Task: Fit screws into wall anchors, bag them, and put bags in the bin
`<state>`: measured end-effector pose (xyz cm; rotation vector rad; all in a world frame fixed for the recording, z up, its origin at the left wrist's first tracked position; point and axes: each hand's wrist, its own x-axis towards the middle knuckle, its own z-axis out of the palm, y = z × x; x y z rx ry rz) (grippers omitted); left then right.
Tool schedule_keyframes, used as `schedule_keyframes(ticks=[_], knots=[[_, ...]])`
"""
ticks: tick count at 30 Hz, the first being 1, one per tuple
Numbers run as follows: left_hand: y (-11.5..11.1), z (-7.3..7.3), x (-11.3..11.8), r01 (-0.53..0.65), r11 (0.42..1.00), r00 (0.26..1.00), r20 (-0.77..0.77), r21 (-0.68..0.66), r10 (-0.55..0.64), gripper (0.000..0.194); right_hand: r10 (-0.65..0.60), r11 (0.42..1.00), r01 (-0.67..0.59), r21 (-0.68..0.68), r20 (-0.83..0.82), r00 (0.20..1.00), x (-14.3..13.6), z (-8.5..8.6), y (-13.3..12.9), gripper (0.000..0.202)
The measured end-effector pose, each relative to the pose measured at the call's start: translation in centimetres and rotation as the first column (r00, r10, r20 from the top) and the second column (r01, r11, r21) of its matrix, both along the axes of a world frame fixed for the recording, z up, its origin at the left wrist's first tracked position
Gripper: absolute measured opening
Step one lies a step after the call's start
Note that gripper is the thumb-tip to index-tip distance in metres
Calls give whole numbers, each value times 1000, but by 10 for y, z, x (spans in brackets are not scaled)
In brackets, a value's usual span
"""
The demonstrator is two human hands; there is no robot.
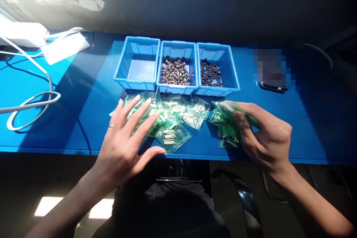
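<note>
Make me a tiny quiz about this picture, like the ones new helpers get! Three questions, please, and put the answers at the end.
1. Count: How many blue bins stand in a row on the blue tabletop?

2. True or false: The right hand is holding a green packet.

3. Choose: Where are the dark screws?
a) In the leftmost bin
b) In the middle bin
c) In the rightmost bin

Key:
1. Three.
2. True; the thumb and fingers pinch it.
3. c.
</note>
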<state>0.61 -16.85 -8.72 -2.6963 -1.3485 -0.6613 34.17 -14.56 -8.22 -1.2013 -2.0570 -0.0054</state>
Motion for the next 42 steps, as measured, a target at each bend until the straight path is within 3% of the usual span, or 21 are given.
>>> schedule_keyframes(ticks=[3, 7, 14, 21, 26, 33, 38, 42], knots=[[-8, -1, 9, 33, 999, 999, -16, -9, -34, 68, -8, 1000, 8, 4, 9, 1000, 1, -2, 4, 41], [-10, -3, 11, 63, 997, 997, -31, -34, -64, 61, 121, 992, -124, 11, 153, 981, 3, -7, 4, 51], [-2, -2, 12, 94, 995, 995, -44, -21, -94, 58, 222, 975, -195, -110, 374, 900, -2, -4, -12, 79], [-1, -2, 14, 119, 993, 993, -23, 7, -118, 55, 241, 965, -186, -182, 359, 902, 0, -11, -15, 64], [-2, -3, 12, 158, 987, 987, 11, 29, -158, 55, 278, 960, -252, -123, 306, 910, -5, -11, -9, 62], [2, 0, 9, 97, 995, 995, 21, 11, -97, 60, 82, 996, -90, 2, 400, 913, -4, -7, -19, 69], [5, -1, 13, 83, 997, 996, 9, 5, -83, 59, 244, 969, -207, -135, 388, 889, -6, -12, -18, 71], [8, 6, 11, 100, 995, 995, -8, -25, -100, 64, 293, 953, -237, -189, 377, 879, -11, -14, -18, 84]])
